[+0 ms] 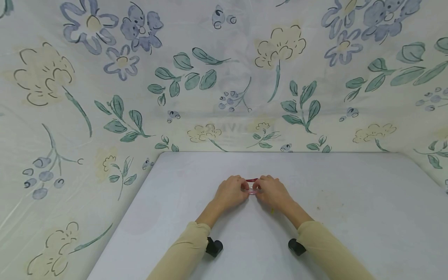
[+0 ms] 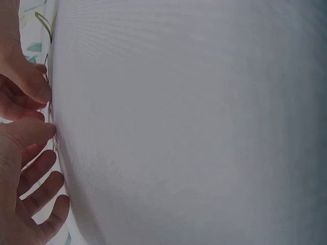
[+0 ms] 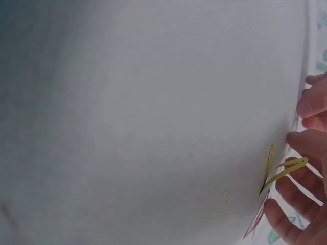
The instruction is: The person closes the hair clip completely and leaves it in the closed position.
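Note:
Near the middle of the table, my left hand (image 1: 232, 190) and right hand (image 1: 273, 191) meet with thumbs and forefingers close together. Both pinch a small pale pink, clear-looking piece (image 1: 252, 191) between them; its exact kind is too small to tell. Just behind it lies a narrow red piece (image 1: 252, 180), partly covered by the fingers. A yellow snap hair clip (image 3: 286, 172) is beside the right hand's lower fingers in the right wrist view, its prongs apart. In the left wrist view the left hand (image 2: 33, 178) has its other fingers spread.
The white table (image 1: 350, 233) reaches to a back wall hung with a flowered sheet (image 1: 238, 77). Small faint specks (image 1: 318, 208) mark the tabletop right of the hands. Black wrist devices (image 1: 214, 247) sit at both sleeves.

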The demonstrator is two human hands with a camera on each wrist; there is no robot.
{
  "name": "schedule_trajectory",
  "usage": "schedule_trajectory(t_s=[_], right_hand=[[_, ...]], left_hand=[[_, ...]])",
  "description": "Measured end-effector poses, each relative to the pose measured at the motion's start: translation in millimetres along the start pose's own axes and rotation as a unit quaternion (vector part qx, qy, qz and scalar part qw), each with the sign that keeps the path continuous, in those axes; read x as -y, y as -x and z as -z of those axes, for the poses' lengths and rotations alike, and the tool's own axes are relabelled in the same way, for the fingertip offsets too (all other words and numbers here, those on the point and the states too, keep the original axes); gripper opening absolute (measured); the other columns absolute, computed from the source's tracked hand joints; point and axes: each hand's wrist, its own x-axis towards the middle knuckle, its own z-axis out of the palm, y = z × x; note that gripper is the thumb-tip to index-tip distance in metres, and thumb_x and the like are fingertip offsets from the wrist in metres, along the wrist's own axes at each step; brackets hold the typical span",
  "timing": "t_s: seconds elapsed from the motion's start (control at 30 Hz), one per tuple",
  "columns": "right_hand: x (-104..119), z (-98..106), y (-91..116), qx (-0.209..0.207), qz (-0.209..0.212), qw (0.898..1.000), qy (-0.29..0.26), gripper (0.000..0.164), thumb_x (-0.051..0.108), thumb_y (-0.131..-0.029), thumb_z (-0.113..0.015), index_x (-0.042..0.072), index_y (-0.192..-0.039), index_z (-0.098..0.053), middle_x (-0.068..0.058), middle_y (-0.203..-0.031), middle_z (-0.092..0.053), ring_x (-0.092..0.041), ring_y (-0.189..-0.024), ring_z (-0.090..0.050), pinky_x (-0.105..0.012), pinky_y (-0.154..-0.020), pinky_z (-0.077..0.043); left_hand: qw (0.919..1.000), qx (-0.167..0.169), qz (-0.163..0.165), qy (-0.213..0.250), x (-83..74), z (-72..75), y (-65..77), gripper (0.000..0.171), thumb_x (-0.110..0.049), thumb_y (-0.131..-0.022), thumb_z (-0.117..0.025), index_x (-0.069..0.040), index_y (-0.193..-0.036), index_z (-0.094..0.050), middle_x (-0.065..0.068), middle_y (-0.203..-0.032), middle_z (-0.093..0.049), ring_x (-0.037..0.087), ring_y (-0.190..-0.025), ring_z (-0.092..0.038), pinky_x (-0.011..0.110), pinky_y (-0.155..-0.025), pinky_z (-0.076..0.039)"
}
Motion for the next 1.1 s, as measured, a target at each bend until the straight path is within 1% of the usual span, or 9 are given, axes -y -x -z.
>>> schedule_trajectory(t_s=[0.17,0.23,0.47,0.6,0.77,1.0,1.1], right_hand=[[0,0,1,-0.005,0.005,1.000,-0.001,0.013,0.014,-0.083,-0.078,0.013,-0.095,-0.072,-0.001,-0.089,-0.064,-0.022,-0.089,-0.059,-0.044,-0.080,-0.050],[0,1,1,-0.005,0.003,1.000,0.000,0.013,0.014,-0.083,-0.078,0.013,-0.094,-0.072,-0.001,-0.088,-0.063,-0.022,-0.088,-0.059,-0.042,-0.078,-0.050],[2,1,2,0.000,-0.008,1.000,-0.004,0.014,0.015,-0.083,-0.078,0.013,-0.095,-0.072,-0.001,-0.089,-0.064,-0.020,-0.088,-0.057,-0.041,-0.080,-0.051],[2,1,2,-0.002,-0.004,1.000,-0.004,0.014,0.015,-0.083,-0.078,0.013,-0.095,-0.072,-0.001,-0.088,-0.063,-0.020,-0.087,-0.058,-0.042,-0.080,-0.051],[1,2,4,0.004,-0.010,1.000,-0.010,0.015,0.017,-0.084,-0.079,0.013,-0.096,-0.072,0.000,-0.089,-0.064,-0.021,-0.088,-0.058,-0.044,-0.084,-0.050],[-2,7,7,-0.009,-0.022,0.999,-0.038,0.016,0.016,-0.084,-0.078,0.014,-0.099,-0.073,0.000,-0.095,-0.065,-0.020,-0.093,-0.059,-0.039,-0.086,-0.052],[-3,11,9,-0.004,-0.035,0.998,-0.056,0.018,0.017,-0.085,-0.078,0.014,-0.102,-0.072,-0.001,-0.098,-0.065,-0.019,-0.095,-0.059,-0.038,-0.087,-0.053]], left_hand=[[1.0000,0.002,0.007,0.003,-0.7,0.5,-0.3,0.008,-0.020,-0.081,-0.075,-0.015,-0.086,-0.071,-0.003,-0.086,-0.063,0.019,-0.088,-0.060,0.037,-0.073,-0.049],[0.9999,0.003,0.009,0.005,-1.2,0.9,-0.4,0.009,-0.020,-0.081,-0.075,-0.015,-0.087,-0.071,-0.003,-0.086,-0.063,0.019,-0.088,-0.060,0.037,-0.074,-0.048],[0.9996,0.012,0.019,0.015,-2.0,2.7,0.8,0.015,-0.019,-0.080,-0.076,-0.014,-0.093,-0.070,-0.002,-0.087,-0.061,0.018,-0.088,-0.057,0.036,-0.075,-0.047],[0.9997,0.013,0.019,0.013,-1.2,2.8,1.6,0.017,-0.020,-0.081,-0.075,-0.015,-0.096,-0.069,-0.002,-0.089,-0.061,0.018,-0.089,-0.057,0.036,-0.076,-0.047],[0.9993,0.014,0.024,0.026,0.1,3.4,3.9,0.019,-0.019,-0.082,-0.075,-0.014,-0.099,-0.069,-0.001,-0.092,-0.063,0.018,-0.091,-0.058,0.036,-0.077,-0.048],[0.9986,0.002,0.025,0.047,1.2,4.5,6.2,0.023,-0.018,-0.084,-0.073,-0.014,-0.106,-0.068,-0.001,-0.093,-0.064,0.018,-0.091,-0.058,0.035,-0.076,-0.047],[0.9980,0.000,0.028,0.057,0.2,5.7,6.7,0.026,-0.019,-0.084,-0.073,-0.013,-0.108,-0.067,-0.001,-0.095,-0.065,0.019,-0.092,-0.058,0.035,-0.077,-0.048]])
